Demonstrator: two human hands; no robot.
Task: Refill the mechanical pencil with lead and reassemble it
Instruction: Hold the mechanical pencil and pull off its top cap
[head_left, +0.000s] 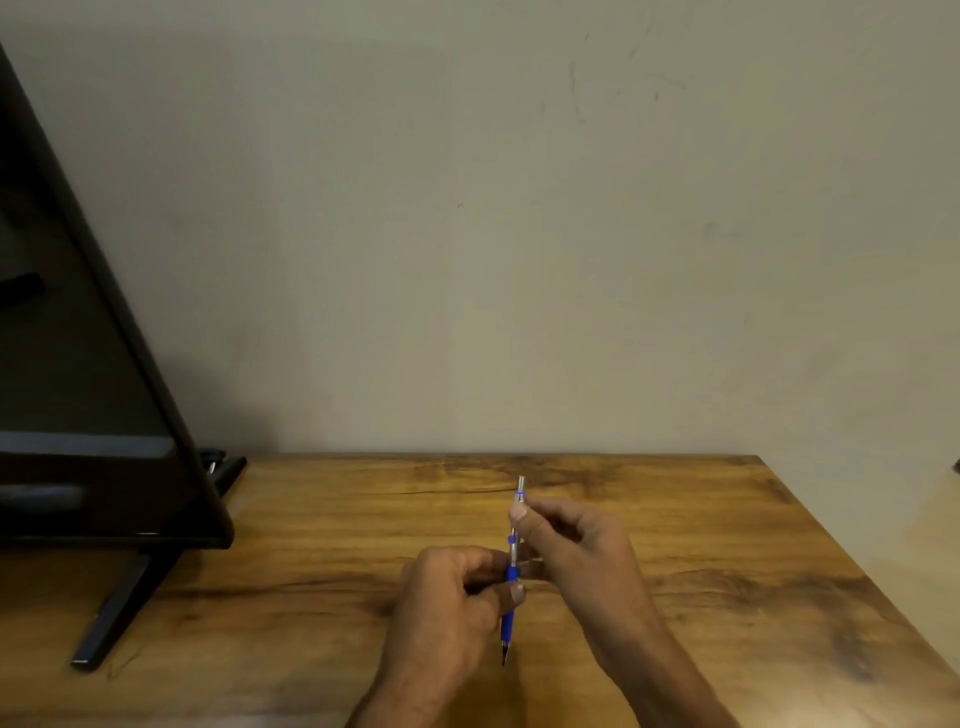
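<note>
A mechanical pencil (512, 558) with a blue grip and a silver upper barrel stands nearly upright over the wooden table (701, 571), tip pointing toward me. My left hand (457, 592) pinches its blue grip section between thumb and fingers. My right hand (571, 540) holds the silver upper part, thumb pressed against it just below the cap end. The lead and any loose cap are too small to tell.
A black monitor (78, 364) on a dark stand (119, 608) occupies the left side of the table. A plain beige wall rises behind the table's far edge. The table's right edge runs diagonally at the lower right.
</note>
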